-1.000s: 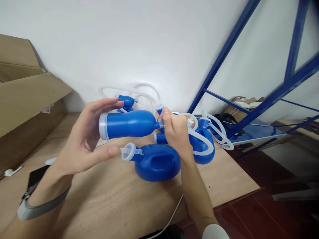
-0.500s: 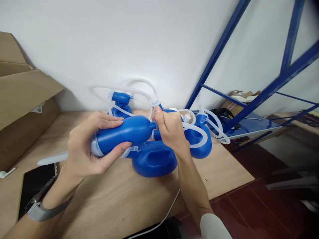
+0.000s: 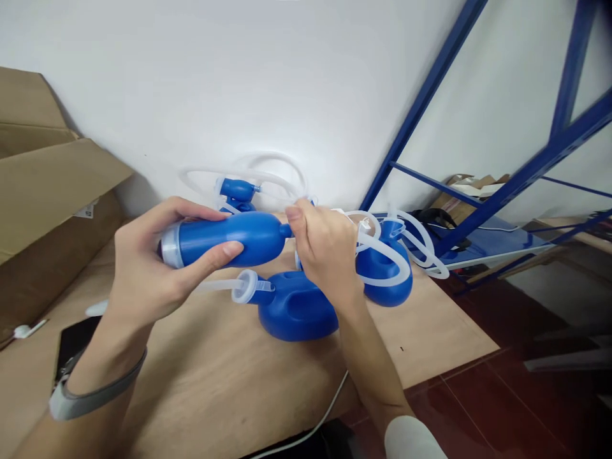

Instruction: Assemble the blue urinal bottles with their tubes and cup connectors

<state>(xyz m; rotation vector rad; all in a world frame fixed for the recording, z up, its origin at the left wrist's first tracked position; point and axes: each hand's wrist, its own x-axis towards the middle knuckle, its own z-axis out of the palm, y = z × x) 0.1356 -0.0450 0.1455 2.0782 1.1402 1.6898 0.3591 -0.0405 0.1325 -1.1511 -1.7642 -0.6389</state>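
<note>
Levelled vs. prev.: blue plastic bulb-ended cylinder [image 3: 241,231]; L. hand [image 3: 146,274] fingers gripping it, R. hand [image 3: 327,248] closed at nozzle [image 3: 285,231]; poss. slip if twisted.

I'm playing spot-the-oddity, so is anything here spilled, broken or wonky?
I see nothing spilled or broken. One thing looks a bit wonky: the front blue jug lies with its neck pointing sideways, while the right-hand blue jug has its neck pointing up. A pale tube also loops loosely, which looks untidy.
</note>
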